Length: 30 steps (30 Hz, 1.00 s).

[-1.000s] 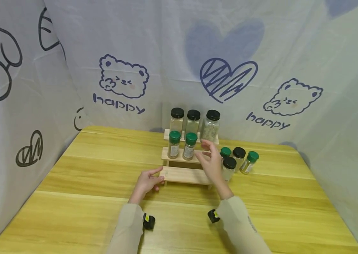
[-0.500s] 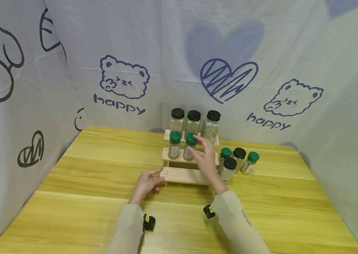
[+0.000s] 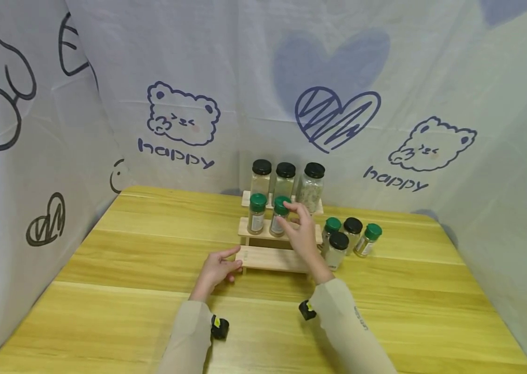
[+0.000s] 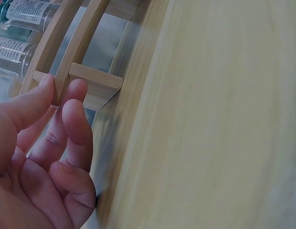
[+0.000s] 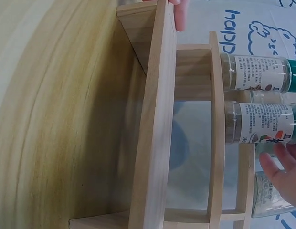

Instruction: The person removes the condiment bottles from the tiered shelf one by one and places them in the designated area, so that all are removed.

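A three-tier wooden spice rack [image 3: 270, 258] stands on the table. My left hand [image 3: 215, 269] grips the left end of its lowest tier; the left wrist view shows thumb and fingers [image 4: 74, 119] pinching the board's end. My right hand [image 3: 304, 238] reaches over the rack to the right-hand green-capped spice jar [image 3: 277, 227] on the middle tier, its fingertips at the jar's right side and cap. In the right wrist view, fingers [image 5: 281, 157] lie beside this upright jar [image 5: 262, 121], not wrapped round it. Another green-capped spice jar [image 3: 256, 222] stands left of it.
Three black-capped jars [image 3: 310, 196] fill the top tier. Right of the rack, several more jars [image 3: 337, 254] with black or green caps are grouped on the wooden table [image 3: 151, 239]. A printed cloth [image 3: 245, 62] hangs behind and at both sides.
My right hand has moved left from beside the middle tier's right part to the right-hand green-capped spice jar, and has hardly moved in the last half second. My left hand keeps its place.
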{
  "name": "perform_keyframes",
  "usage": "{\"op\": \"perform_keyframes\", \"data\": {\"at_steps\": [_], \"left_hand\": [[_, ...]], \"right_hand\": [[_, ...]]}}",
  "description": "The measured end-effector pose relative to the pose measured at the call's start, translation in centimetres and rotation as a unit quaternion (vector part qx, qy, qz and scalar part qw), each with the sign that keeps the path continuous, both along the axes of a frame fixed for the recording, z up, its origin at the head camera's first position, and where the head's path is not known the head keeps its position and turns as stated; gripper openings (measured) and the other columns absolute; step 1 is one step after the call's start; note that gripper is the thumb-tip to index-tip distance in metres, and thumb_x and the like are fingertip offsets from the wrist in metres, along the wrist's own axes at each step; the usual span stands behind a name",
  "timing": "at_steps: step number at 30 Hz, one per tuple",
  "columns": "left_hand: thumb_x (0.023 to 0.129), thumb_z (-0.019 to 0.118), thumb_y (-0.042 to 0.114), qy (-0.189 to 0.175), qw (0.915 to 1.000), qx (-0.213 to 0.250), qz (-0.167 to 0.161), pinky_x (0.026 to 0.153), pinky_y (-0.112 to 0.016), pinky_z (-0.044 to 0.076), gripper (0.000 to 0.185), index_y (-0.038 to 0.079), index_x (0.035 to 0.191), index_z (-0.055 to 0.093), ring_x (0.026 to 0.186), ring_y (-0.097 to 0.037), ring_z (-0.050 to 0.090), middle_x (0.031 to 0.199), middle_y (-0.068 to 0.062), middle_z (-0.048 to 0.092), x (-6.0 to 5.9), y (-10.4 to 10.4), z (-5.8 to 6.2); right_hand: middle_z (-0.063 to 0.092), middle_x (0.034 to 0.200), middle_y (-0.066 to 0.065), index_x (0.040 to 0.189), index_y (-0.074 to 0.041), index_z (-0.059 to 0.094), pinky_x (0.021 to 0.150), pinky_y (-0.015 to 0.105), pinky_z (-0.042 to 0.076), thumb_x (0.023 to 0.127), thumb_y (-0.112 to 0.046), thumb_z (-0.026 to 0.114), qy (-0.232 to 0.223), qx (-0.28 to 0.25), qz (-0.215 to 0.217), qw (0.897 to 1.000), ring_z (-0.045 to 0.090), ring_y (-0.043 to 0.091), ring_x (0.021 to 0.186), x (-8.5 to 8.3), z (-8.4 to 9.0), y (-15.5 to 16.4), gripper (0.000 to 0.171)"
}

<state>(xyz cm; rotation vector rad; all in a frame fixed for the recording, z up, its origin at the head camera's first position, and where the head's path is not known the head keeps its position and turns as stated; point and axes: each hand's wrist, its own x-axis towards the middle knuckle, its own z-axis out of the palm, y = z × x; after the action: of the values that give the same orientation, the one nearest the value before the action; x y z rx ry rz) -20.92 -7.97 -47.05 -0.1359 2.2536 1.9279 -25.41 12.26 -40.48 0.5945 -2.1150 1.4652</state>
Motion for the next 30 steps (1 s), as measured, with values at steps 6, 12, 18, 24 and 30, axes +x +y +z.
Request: {"op": "perform_keyframes", "data": {"at_steps": [6,12,18,24,30], "left_hand": [[0.084,0.061,0.006,-0.003,1.0000,0.001,0.003,0.043,-0.022,0.040,0.043,0.008,0.125,0.052,0.039,-0.011,0.048,0.079,-0.015,0.066,-0.1,0.0,0.1],[0.083,0.062,0.006,-0.001,1.0000,-0.003,0.005,0.043,-0.022,0.040,0.043,0.008,0.125,0.052,0.039,-0.012,0.048,0.078,-0.015,0.066,0.0,0.0,0.0],[0.083,0.062,0.005,-0.002,1.0000,-0.003,0.004,0.042,-0.022,0.039,0.044,0.008,0.126,0.052,0.039,-0.011,0.048,0.079,-0.015,0.067,0.1,-0.1,-0.1],[0.083,0.062,0.005,0.000,1.0000,-0.001,0.003,0.042,-0.022,0.039,0.044,0.008,0.126,0.052,0.039,-0.011,0.048,0.079,-0.015,0.066,0.1,-0.1,-0.1],[0.083,0.062,0.005,0.001,1.0000,-0.001,0.005,0.041,-0.021,0.039,0.043,0.008,0.125,0.052,0.038,-0.011,0.048,0.079,-0.016,0.066,0.1,0.0,-0.1]], "right_hand": [[0.052,0.112,0.023,0.102,0.007,0.054,0.080,0.050,0.043,0.080,0.001,0.064,-0.009,-0.016,0.010,1.000,0.047,0.036,0.108,0.1,0.4,-0.2,0.026],[0.053,0.104,0.028,0.095,0.013,0.052,0.075,0.049,0.046,0.078,0.010,0.062,0.008,-0.027,-0.002,1.000,0.052,0.041,0.096,1.7,2.1,-1.0,0.020],[0.054,0.100,0.029,0.095,0.015,0.052,0.073,0.047,0.047,0.076,0.012,0.063,0.042,-0.055,-0.014,0.997,0.054,0.039,0.092,1.7,1.5,-1.0,0.023],[0.054,0.097,0.031,0.096,0.018,0.051,0.072,0.049,0.046,0.074,0.014,0.063,0.064,-0.076,-0.016,0.995,0.054,0.041,0.089,2.2,1.7,-0.9,0.025],[0.056,0.095,0.030,0.098,0.018,0.052,0.071,0.045,0.047,0.075,0.014,0.063,0.066,-0.081,-0.015,0.994,0.055,0.041,0.086,2.8,1.9,-0.2,0.026]]}}
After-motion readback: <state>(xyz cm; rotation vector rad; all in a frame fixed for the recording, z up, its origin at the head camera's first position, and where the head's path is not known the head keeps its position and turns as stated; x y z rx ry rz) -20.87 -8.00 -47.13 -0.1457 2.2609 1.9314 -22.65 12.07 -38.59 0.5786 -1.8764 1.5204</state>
